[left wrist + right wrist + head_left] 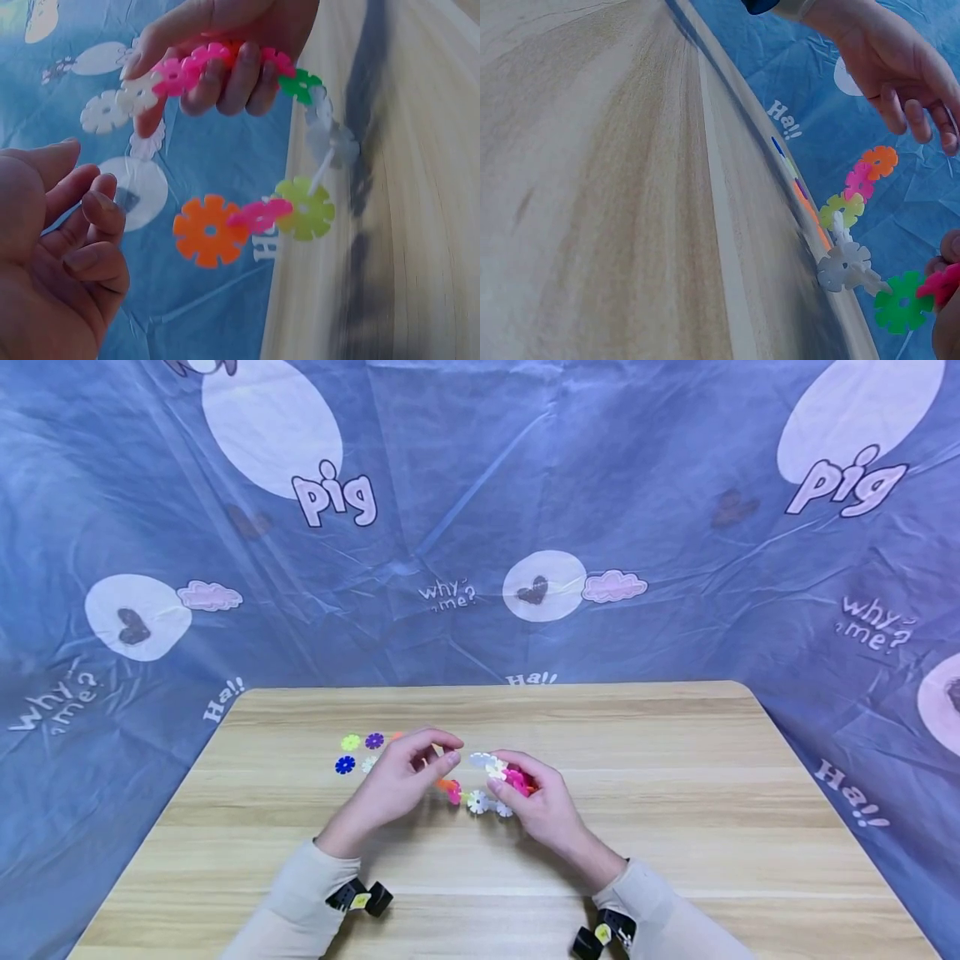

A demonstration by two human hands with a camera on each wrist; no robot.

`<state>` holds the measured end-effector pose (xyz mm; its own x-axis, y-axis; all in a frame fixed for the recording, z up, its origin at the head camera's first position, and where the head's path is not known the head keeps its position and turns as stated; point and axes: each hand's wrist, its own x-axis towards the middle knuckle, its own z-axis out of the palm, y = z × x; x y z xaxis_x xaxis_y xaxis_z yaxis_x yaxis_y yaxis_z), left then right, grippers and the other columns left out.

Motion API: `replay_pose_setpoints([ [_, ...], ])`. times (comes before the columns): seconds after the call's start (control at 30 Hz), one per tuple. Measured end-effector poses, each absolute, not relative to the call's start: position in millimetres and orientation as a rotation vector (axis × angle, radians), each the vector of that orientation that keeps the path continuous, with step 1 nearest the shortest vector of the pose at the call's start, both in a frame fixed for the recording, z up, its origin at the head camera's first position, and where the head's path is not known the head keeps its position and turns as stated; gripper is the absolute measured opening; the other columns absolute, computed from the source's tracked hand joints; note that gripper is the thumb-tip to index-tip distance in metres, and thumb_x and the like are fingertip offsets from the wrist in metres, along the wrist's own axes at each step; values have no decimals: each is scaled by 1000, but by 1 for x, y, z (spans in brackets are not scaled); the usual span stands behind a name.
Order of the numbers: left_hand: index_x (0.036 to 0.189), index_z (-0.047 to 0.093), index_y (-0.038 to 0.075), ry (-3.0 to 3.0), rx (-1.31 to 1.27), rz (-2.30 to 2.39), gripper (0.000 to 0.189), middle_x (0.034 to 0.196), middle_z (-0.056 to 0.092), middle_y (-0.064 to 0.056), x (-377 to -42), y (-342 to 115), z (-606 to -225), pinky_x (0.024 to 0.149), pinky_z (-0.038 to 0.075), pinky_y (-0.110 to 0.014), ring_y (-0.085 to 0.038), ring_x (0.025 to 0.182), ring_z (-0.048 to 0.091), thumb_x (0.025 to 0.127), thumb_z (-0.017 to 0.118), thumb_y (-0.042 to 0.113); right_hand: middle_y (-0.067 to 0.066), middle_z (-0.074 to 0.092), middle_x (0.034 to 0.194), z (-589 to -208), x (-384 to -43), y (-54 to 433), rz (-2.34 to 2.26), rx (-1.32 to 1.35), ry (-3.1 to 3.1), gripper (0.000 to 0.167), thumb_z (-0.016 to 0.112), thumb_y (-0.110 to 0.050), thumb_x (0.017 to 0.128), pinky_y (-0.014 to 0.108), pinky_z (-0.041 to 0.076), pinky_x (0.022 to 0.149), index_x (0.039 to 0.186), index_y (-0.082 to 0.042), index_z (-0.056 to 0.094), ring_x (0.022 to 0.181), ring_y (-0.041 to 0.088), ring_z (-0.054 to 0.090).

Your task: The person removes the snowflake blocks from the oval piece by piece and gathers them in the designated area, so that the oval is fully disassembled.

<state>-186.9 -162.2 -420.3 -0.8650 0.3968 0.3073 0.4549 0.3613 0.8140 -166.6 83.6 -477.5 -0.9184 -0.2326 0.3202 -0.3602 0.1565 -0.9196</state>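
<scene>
My right hand point(551, 806) grips a curved chain of notched plastic flower discs point(477, 802) above the wooden table. In the left wrist view, its fingers curl round the pink discs point(177, 77), and thumb and forefinger pinch the white disc point(139, 93) near one end. From there the chain bends through a green disc point(300, 85), pale discs point(332, 142) and a yellow-green disc point(304, 208) to an orange disc point(211, 231) at the other end. Nothing is in my left hand point(64, 255); its fingers are loosely bent, beside the gap between the chain's two ends.
Loose flower discs lie on the table point(675, 777) beyond my left hand, among them a yellow one point(350, 742), a purple one point(374, 740) and a blue one point(345, 765). A blue printed cloth point(480, 527) hangs behind the table and along both sides.
</scene>
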Motion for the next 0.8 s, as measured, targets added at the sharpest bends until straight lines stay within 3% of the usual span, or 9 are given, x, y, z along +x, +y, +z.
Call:
replay_pose_setpoints([
  [0.37,118,78,10,-2522,-879,-1612,17,93,71,-4,-184,-149,-419,67,50,-25,-8,73,56,103,73,14,23,75,121,-475,-166,83,1928,650,-2274,37,74,-6,100,25,63,77,137,-1,70,90,5,71],
  [0.53,114,79,11,-2509,-858,-1629,12,88,70,-3,-185,-148,-421,64,48,-24,-8,71,54,103,73,14,23,74,127,-473,-166,83,1935,656,-2268,39,74,-7,100,26,64,83,138,-2,70,96,6,72],
  [0.8,113,79,11,-2561,-707,-1660,12,85,71,-16,-185,-148,-425,62,48,-23,-9,69,57,103,73,15,22,73,126,-476,-168,86,1963,602,-2277,43,76,-8,99,25,63,85,141,-4,68,98,7,71],
])
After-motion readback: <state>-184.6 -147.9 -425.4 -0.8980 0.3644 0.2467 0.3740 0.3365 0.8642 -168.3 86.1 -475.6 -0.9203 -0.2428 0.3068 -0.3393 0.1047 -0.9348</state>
